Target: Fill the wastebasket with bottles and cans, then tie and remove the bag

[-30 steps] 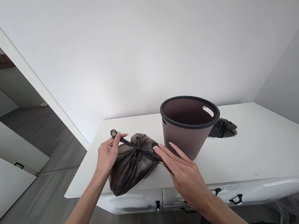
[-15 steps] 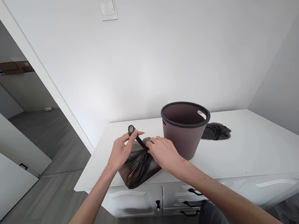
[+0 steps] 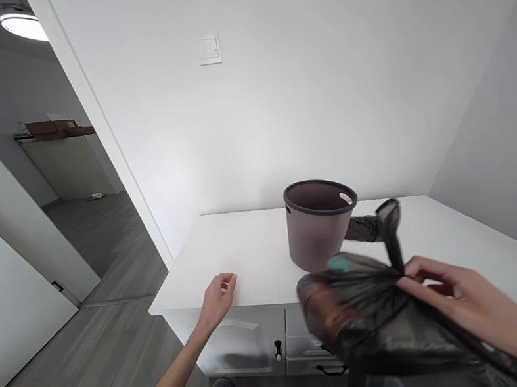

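Note:
My right hand (image 3: 448,290) pinches the gathered neck of a filled black trash bag (image 3: 381,319), lifted in front of the cabinet's front edge. A knotted loop of the bag sticks up above my fingers. Through the thin plastic show a reddish-brown shape and a green spot, both blurred by motion. Near the left front of the white cabinet top, my left hand (image 3: 220,299) holds nothing, its fingers loosely curled and a gap before the thumb. A purple-brown trash bin (image 3: 319,239) with a dark rim stands upright behind the bag.
Another crumpled black bag (image 3: 362,228) lies behind the bin on the white cabinet top (image 3: 242,243). Black handles (image 3: 279,350) stick out from the cabinet's front. A light switch (image 3: 209,50) is on the wall. To the left is a doorway with grey flooring (image 3: 103,247).
The filled bag has left the cabinet top and swung to the right in my right hand. My left hand has let go of the bag's loop and dropped lower.

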A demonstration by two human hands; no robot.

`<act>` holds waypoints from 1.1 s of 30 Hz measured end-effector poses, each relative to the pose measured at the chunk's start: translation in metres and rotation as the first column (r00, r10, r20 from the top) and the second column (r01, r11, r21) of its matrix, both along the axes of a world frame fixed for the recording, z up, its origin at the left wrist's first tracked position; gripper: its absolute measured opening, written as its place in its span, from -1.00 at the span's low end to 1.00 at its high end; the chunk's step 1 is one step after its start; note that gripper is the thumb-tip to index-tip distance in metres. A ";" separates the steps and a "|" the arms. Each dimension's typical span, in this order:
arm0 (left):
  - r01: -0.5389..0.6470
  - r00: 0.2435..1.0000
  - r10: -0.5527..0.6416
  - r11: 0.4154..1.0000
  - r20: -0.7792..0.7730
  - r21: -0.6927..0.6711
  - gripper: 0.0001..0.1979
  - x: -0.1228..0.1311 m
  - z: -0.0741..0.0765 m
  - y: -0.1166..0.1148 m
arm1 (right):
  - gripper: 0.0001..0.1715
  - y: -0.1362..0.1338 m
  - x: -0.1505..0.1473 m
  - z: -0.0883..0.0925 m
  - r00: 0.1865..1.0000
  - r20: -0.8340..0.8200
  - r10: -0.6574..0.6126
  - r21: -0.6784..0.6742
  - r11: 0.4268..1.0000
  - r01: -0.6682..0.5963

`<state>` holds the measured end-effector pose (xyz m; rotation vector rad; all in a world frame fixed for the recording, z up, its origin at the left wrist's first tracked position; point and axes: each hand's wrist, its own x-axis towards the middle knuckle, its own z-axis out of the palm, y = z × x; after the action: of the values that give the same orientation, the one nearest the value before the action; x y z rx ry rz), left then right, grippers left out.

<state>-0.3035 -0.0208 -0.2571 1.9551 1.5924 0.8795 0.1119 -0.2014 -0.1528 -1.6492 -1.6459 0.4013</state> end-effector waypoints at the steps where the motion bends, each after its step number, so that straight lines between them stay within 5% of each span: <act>1: 0.000 0.999 0.001 1.000 -0.041 0.015 -0.50 0.000 -0.009 0.000 | -0.50 -0.004 0.020 -0.001 0.995 0.024 -0.094 0.020 0.995 0.094; 5: -0.026 0.990 0.038 0.995 -0.136 0.092 -0.58 0.010 -0.028 0.006 | -0.57 0.004 0.085 -0.011 0.891 0.168 -0.422 0.183 0.901 0.392; 9: -0.058 0.970 0.098 0.983 -0.224 0.176 -0.62 0.022 -0.034 0.010 | -0.58 0.036 0.122 -0.044 0.753 0.305 -0.584 0.404 0.795 0.453; 13: -0.064 0.950 0.137 0.965 -0.282 0.253 -0.64 0.024 -0.038 0.007 | -0.63 0.062 0.146 -0.095 0.651 0.450 -0.612 0.411 0.788 0.458; 19: -0.053 0.927 0.157 0.954 -0.341 0.295 -0.65 0.024 -0.044 0.004 | -0.61 0.080 0.172 -0.157 0.624 0.506 -0.595 0.365 0.804 0.470; 26: -0.056 0.916 0.178 0.944 -0.358 0.326 -0.66 0.029 -0.049 0.003 | -0.22 0.068 0.123 -0.168 0.684 0.376 -0.625 0.571 0.738 0.360; 30: -0.062 0.909 0.200 0.933 -0.365 0.355 -0.68 0.033 -0.051 0.003 | -0.46 0.072 0.078 -0.175 0.796 0.520 -0.309 0.502 0.865 0.008; 33: -0.027 0.908 0.180 0.927 -0.379 0.375 -0.70 0.035 -0.051 0.002 | -0.58 0.106 0.067 -0.188 0.824 0.530 -0.202 0.509 0.853 -0.118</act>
<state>-0.2684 -0.0184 -0.3082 2.4611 1.8901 0.9008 0.1790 -0.0957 -0.3407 -1.4358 -1.9044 -0.6007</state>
